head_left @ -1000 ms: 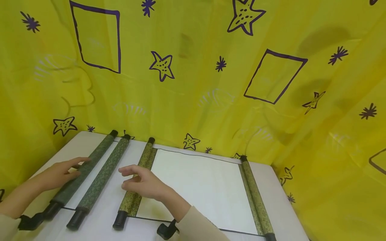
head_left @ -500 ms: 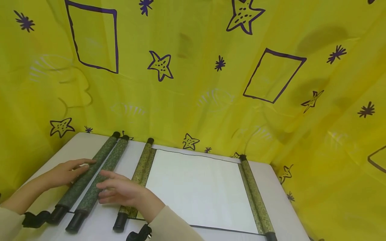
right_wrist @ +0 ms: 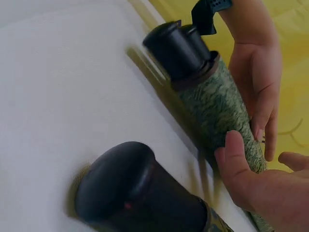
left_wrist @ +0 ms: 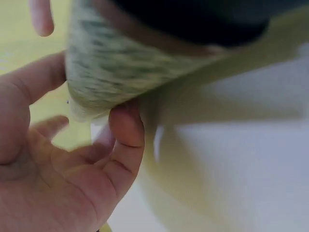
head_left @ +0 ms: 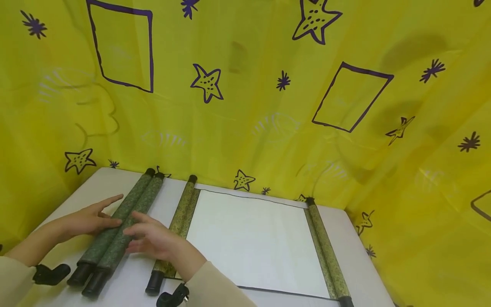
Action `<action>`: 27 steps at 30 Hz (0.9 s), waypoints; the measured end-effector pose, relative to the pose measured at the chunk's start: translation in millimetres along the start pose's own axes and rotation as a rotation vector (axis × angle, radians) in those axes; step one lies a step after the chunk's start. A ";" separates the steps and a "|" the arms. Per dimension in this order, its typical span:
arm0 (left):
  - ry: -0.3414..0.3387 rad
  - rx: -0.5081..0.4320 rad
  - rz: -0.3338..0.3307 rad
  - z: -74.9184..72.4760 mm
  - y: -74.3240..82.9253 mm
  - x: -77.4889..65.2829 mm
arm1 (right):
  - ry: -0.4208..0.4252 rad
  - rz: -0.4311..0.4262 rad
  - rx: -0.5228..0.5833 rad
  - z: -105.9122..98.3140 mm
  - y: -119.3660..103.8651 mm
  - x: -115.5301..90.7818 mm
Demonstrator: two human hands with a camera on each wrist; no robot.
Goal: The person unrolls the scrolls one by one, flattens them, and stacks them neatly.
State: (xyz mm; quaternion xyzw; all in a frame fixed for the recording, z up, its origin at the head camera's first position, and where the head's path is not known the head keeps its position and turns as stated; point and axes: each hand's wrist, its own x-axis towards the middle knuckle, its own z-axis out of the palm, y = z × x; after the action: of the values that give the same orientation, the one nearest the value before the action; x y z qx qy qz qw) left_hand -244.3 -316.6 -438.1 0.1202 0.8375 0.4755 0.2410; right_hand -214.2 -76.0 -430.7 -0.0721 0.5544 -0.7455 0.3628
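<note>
A green-patterned scroll with black end knobs lies at the left of the white table in the head view. Its left roller [head_left: 132, 197] and right roller [head_left: 144, 201] lie side by side, touching. My left hand [head_left: 86, 221] rests on the left roller, fingers loosely spread; in the left wrist view a fingertip [left_wrist: 126, 126] touches the roll's underside. Against the right roller's outer side lies my right hand [head_left: 159, 242], its fingers relaxed. The right wrist view shows both hands on either side of the paired rollers [right_wrist: 212, 106].
Right of my hands lies a second scroll, spread out, with a white sheet [head_left: 253, 243] between a gold-green left roller [head_left: 179, 217] and a matching right roller [head_left: 326, 251]. A yellow curtain [head_left: 245, 140] hangs behind the table [head_left: 111, 181].
The green scroll's left roller has moved right until it meets the other roller, closing the pale strip between them. My right hand has come left, from above the gold-green roller to the green scroll.
</note>
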 end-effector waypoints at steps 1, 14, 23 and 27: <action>-0.023 -0.016 -0.004 0.2 1.2 -2.3 | -0.007 -0.003 -0.058 0.0 -1.5 -2.0; 0.034 -0.089 0.108 41.4 39.8 -24.9 | 0.074 -0.120 -0.480 -8.0 -7.9 -46.6; 0.197 -0.020 0.209 92.2 89.9 -15.7 | 0.038 -0.273 -0.403 -48.8 -12.4 -73.8; 0.219 -0.033 0.253 109.4 101.8 -2.0 | 0.089 -0.303 -0.424 -69.0 -12.9 -87.4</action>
State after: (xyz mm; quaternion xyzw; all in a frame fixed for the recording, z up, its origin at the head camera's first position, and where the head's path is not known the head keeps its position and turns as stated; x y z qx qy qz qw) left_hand -188.8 -183.8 -397.8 0.1683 0.8291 0.5258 0.0885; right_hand -191.9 33.3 -419.4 -0.1957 0.6965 -0.6612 0.1988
